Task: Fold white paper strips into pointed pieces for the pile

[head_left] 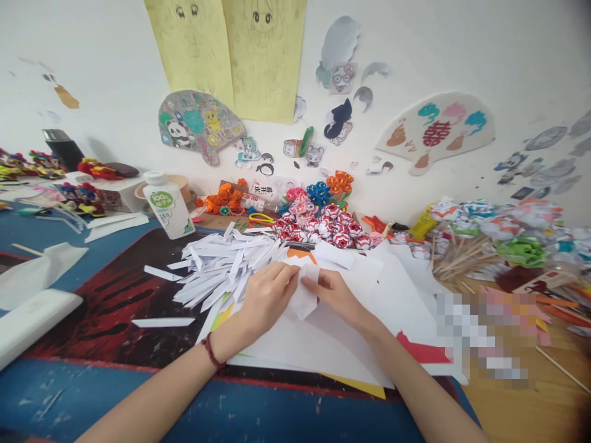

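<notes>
Between my two hands is a small piece of white folded paper [302,301], held above large white sheets [351,335]. My left hand [270,289] pinches its left upper edge, with a dark red cord bracelet on the wrist. On the other side, my right hand [339,295] grips the right edge, thumb across the front. The fingertips partly cover the paper, so its exact folds cannot be made out. Just beyond my left hand lies a heap of folded white paper strips [212,264].
Red-and-white paper flowers [332,226] line the back by the wall. A white bottle [168,206] stands at the back left, and a white device [37,323] lies at the left. Thin wooden sticks [466,255] and more paper flowers are at the right. A dark mat [120,307] lies underneath.
</notes>
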Tool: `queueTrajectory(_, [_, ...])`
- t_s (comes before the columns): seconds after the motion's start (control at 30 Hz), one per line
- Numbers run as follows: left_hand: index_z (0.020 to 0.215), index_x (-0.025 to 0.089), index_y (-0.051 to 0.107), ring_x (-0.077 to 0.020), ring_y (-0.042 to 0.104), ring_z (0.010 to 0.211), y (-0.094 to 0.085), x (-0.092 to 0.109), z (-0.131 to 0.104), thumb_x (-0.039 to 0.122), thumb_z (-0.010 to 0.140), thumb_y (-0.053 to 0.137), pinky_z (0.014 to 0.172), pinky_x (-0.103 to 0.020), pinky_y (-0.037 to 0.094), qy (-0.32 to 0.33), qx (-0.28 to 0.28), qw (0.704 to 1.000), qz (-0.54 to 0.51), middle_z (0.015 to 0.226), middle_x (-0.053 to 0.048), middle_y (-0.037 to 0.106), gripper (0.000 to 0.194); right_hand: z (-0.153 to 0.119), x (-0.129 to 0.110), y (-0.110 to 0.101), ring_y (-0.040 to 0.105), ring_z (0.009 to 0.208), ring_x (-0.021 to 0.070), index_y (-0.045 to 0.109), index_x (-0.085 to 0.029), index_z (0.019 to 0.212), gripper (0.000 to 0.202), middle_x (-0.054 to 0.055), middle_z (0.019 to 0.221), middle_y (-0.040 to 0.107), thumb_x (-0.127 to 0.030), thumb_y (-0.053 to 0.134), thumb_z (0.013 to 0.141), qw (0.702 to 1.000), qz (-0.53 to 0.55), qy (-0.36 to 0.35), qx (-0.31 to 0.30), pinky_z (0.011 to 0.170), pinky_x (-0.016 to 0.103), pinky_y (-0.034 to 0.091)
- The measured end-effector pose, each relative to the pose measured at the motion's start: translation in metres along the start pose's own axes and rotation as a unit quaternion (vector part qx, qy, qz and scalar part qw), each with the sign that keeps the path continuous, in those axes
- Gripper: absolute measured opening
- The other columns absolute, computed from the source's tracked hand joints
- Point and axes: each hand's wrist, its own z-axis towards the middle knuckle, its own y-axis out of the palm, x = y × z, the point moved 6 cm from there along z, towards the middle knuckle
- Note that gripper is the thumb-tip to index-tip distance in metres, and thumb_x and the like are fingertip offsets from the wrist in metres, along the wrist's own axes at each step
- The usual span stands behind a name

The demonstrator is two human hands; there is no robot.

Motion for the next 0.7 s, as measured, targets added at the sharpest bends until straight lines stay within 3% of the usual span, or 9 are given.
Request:
queueTrajectory(0.2, [0.093,0.017,0.061,-0.0121,0.057,0.064,-0.005,0.000,-0.001,0.017,0.090,0.048,0.060,-0.023,0.041,-0.037,0.040,0.998,-0.017,0.071,-0.002,0.063,0.013,-0.002,-0.007,0.003,0.056,0.076,0.0182,0.065,-0.015,0.092,0.030,0.004,0.083,0.062,-0.044,0.063,0.081,0.999,0.035,-0.016,0.010,0.067,0.027,0.044])
queueTrajectory(0.43, [0.108,0.016,0.056,-0.0160,0.058,0.070,-0.001,0.011,-0.006,0.011,0.089,0.048,0.062,-0.029,0.041,0.122,0.011,0.984,0.132,0.079,-0.005,0.065,0.020,-0.002,-0.006,-0.003,0.037,0.060,0.0111,0.056,-0.015,0.072,0.033,-0.002,0.065,0.041,-0.046,0.059,0.084,0.994,-0.063,-0.042,0.074,0.053,0.023,0.030])
queueTrajectory(0.53, [0.112,0.014,0.053,-0.0162,0.057,0.069,-0.001,0.014,-0.007,0.011,0.090,0.046,0.061,-0.030,0.042,0.156,0.003,0.973,0.169,0.082,-0.006,0.065,0.023,-0.003,-0.008,-0.006,0.031,0.059,0.0104,0.052,-0.015,0.067,0.036,-0.003,0.063,0.035,-0.046,0.056,0.086,0.988,-0.108,-0.054,0.098,0.051,0.023,0.025])
queueTrajectory(0.7, [0.113,0.011,0.053,-0.0168,0.056,0.068,-0.001,0.018,-0.007,0.010,0.090,0.048,0.059,-0.030,0.042,0.183,-0.007,0.966,0.184,0.080,-0.006,0.064,0.024,-0.005,-0.011,-0.007,0.031,0.059,0.0107,0.055,-0.015,0.070,0.037,-0.002,0.064,0.038,-0.048,0.054,0.086,0.984,-0.127,-0.056,0.112,0.052,0.023,0.027])
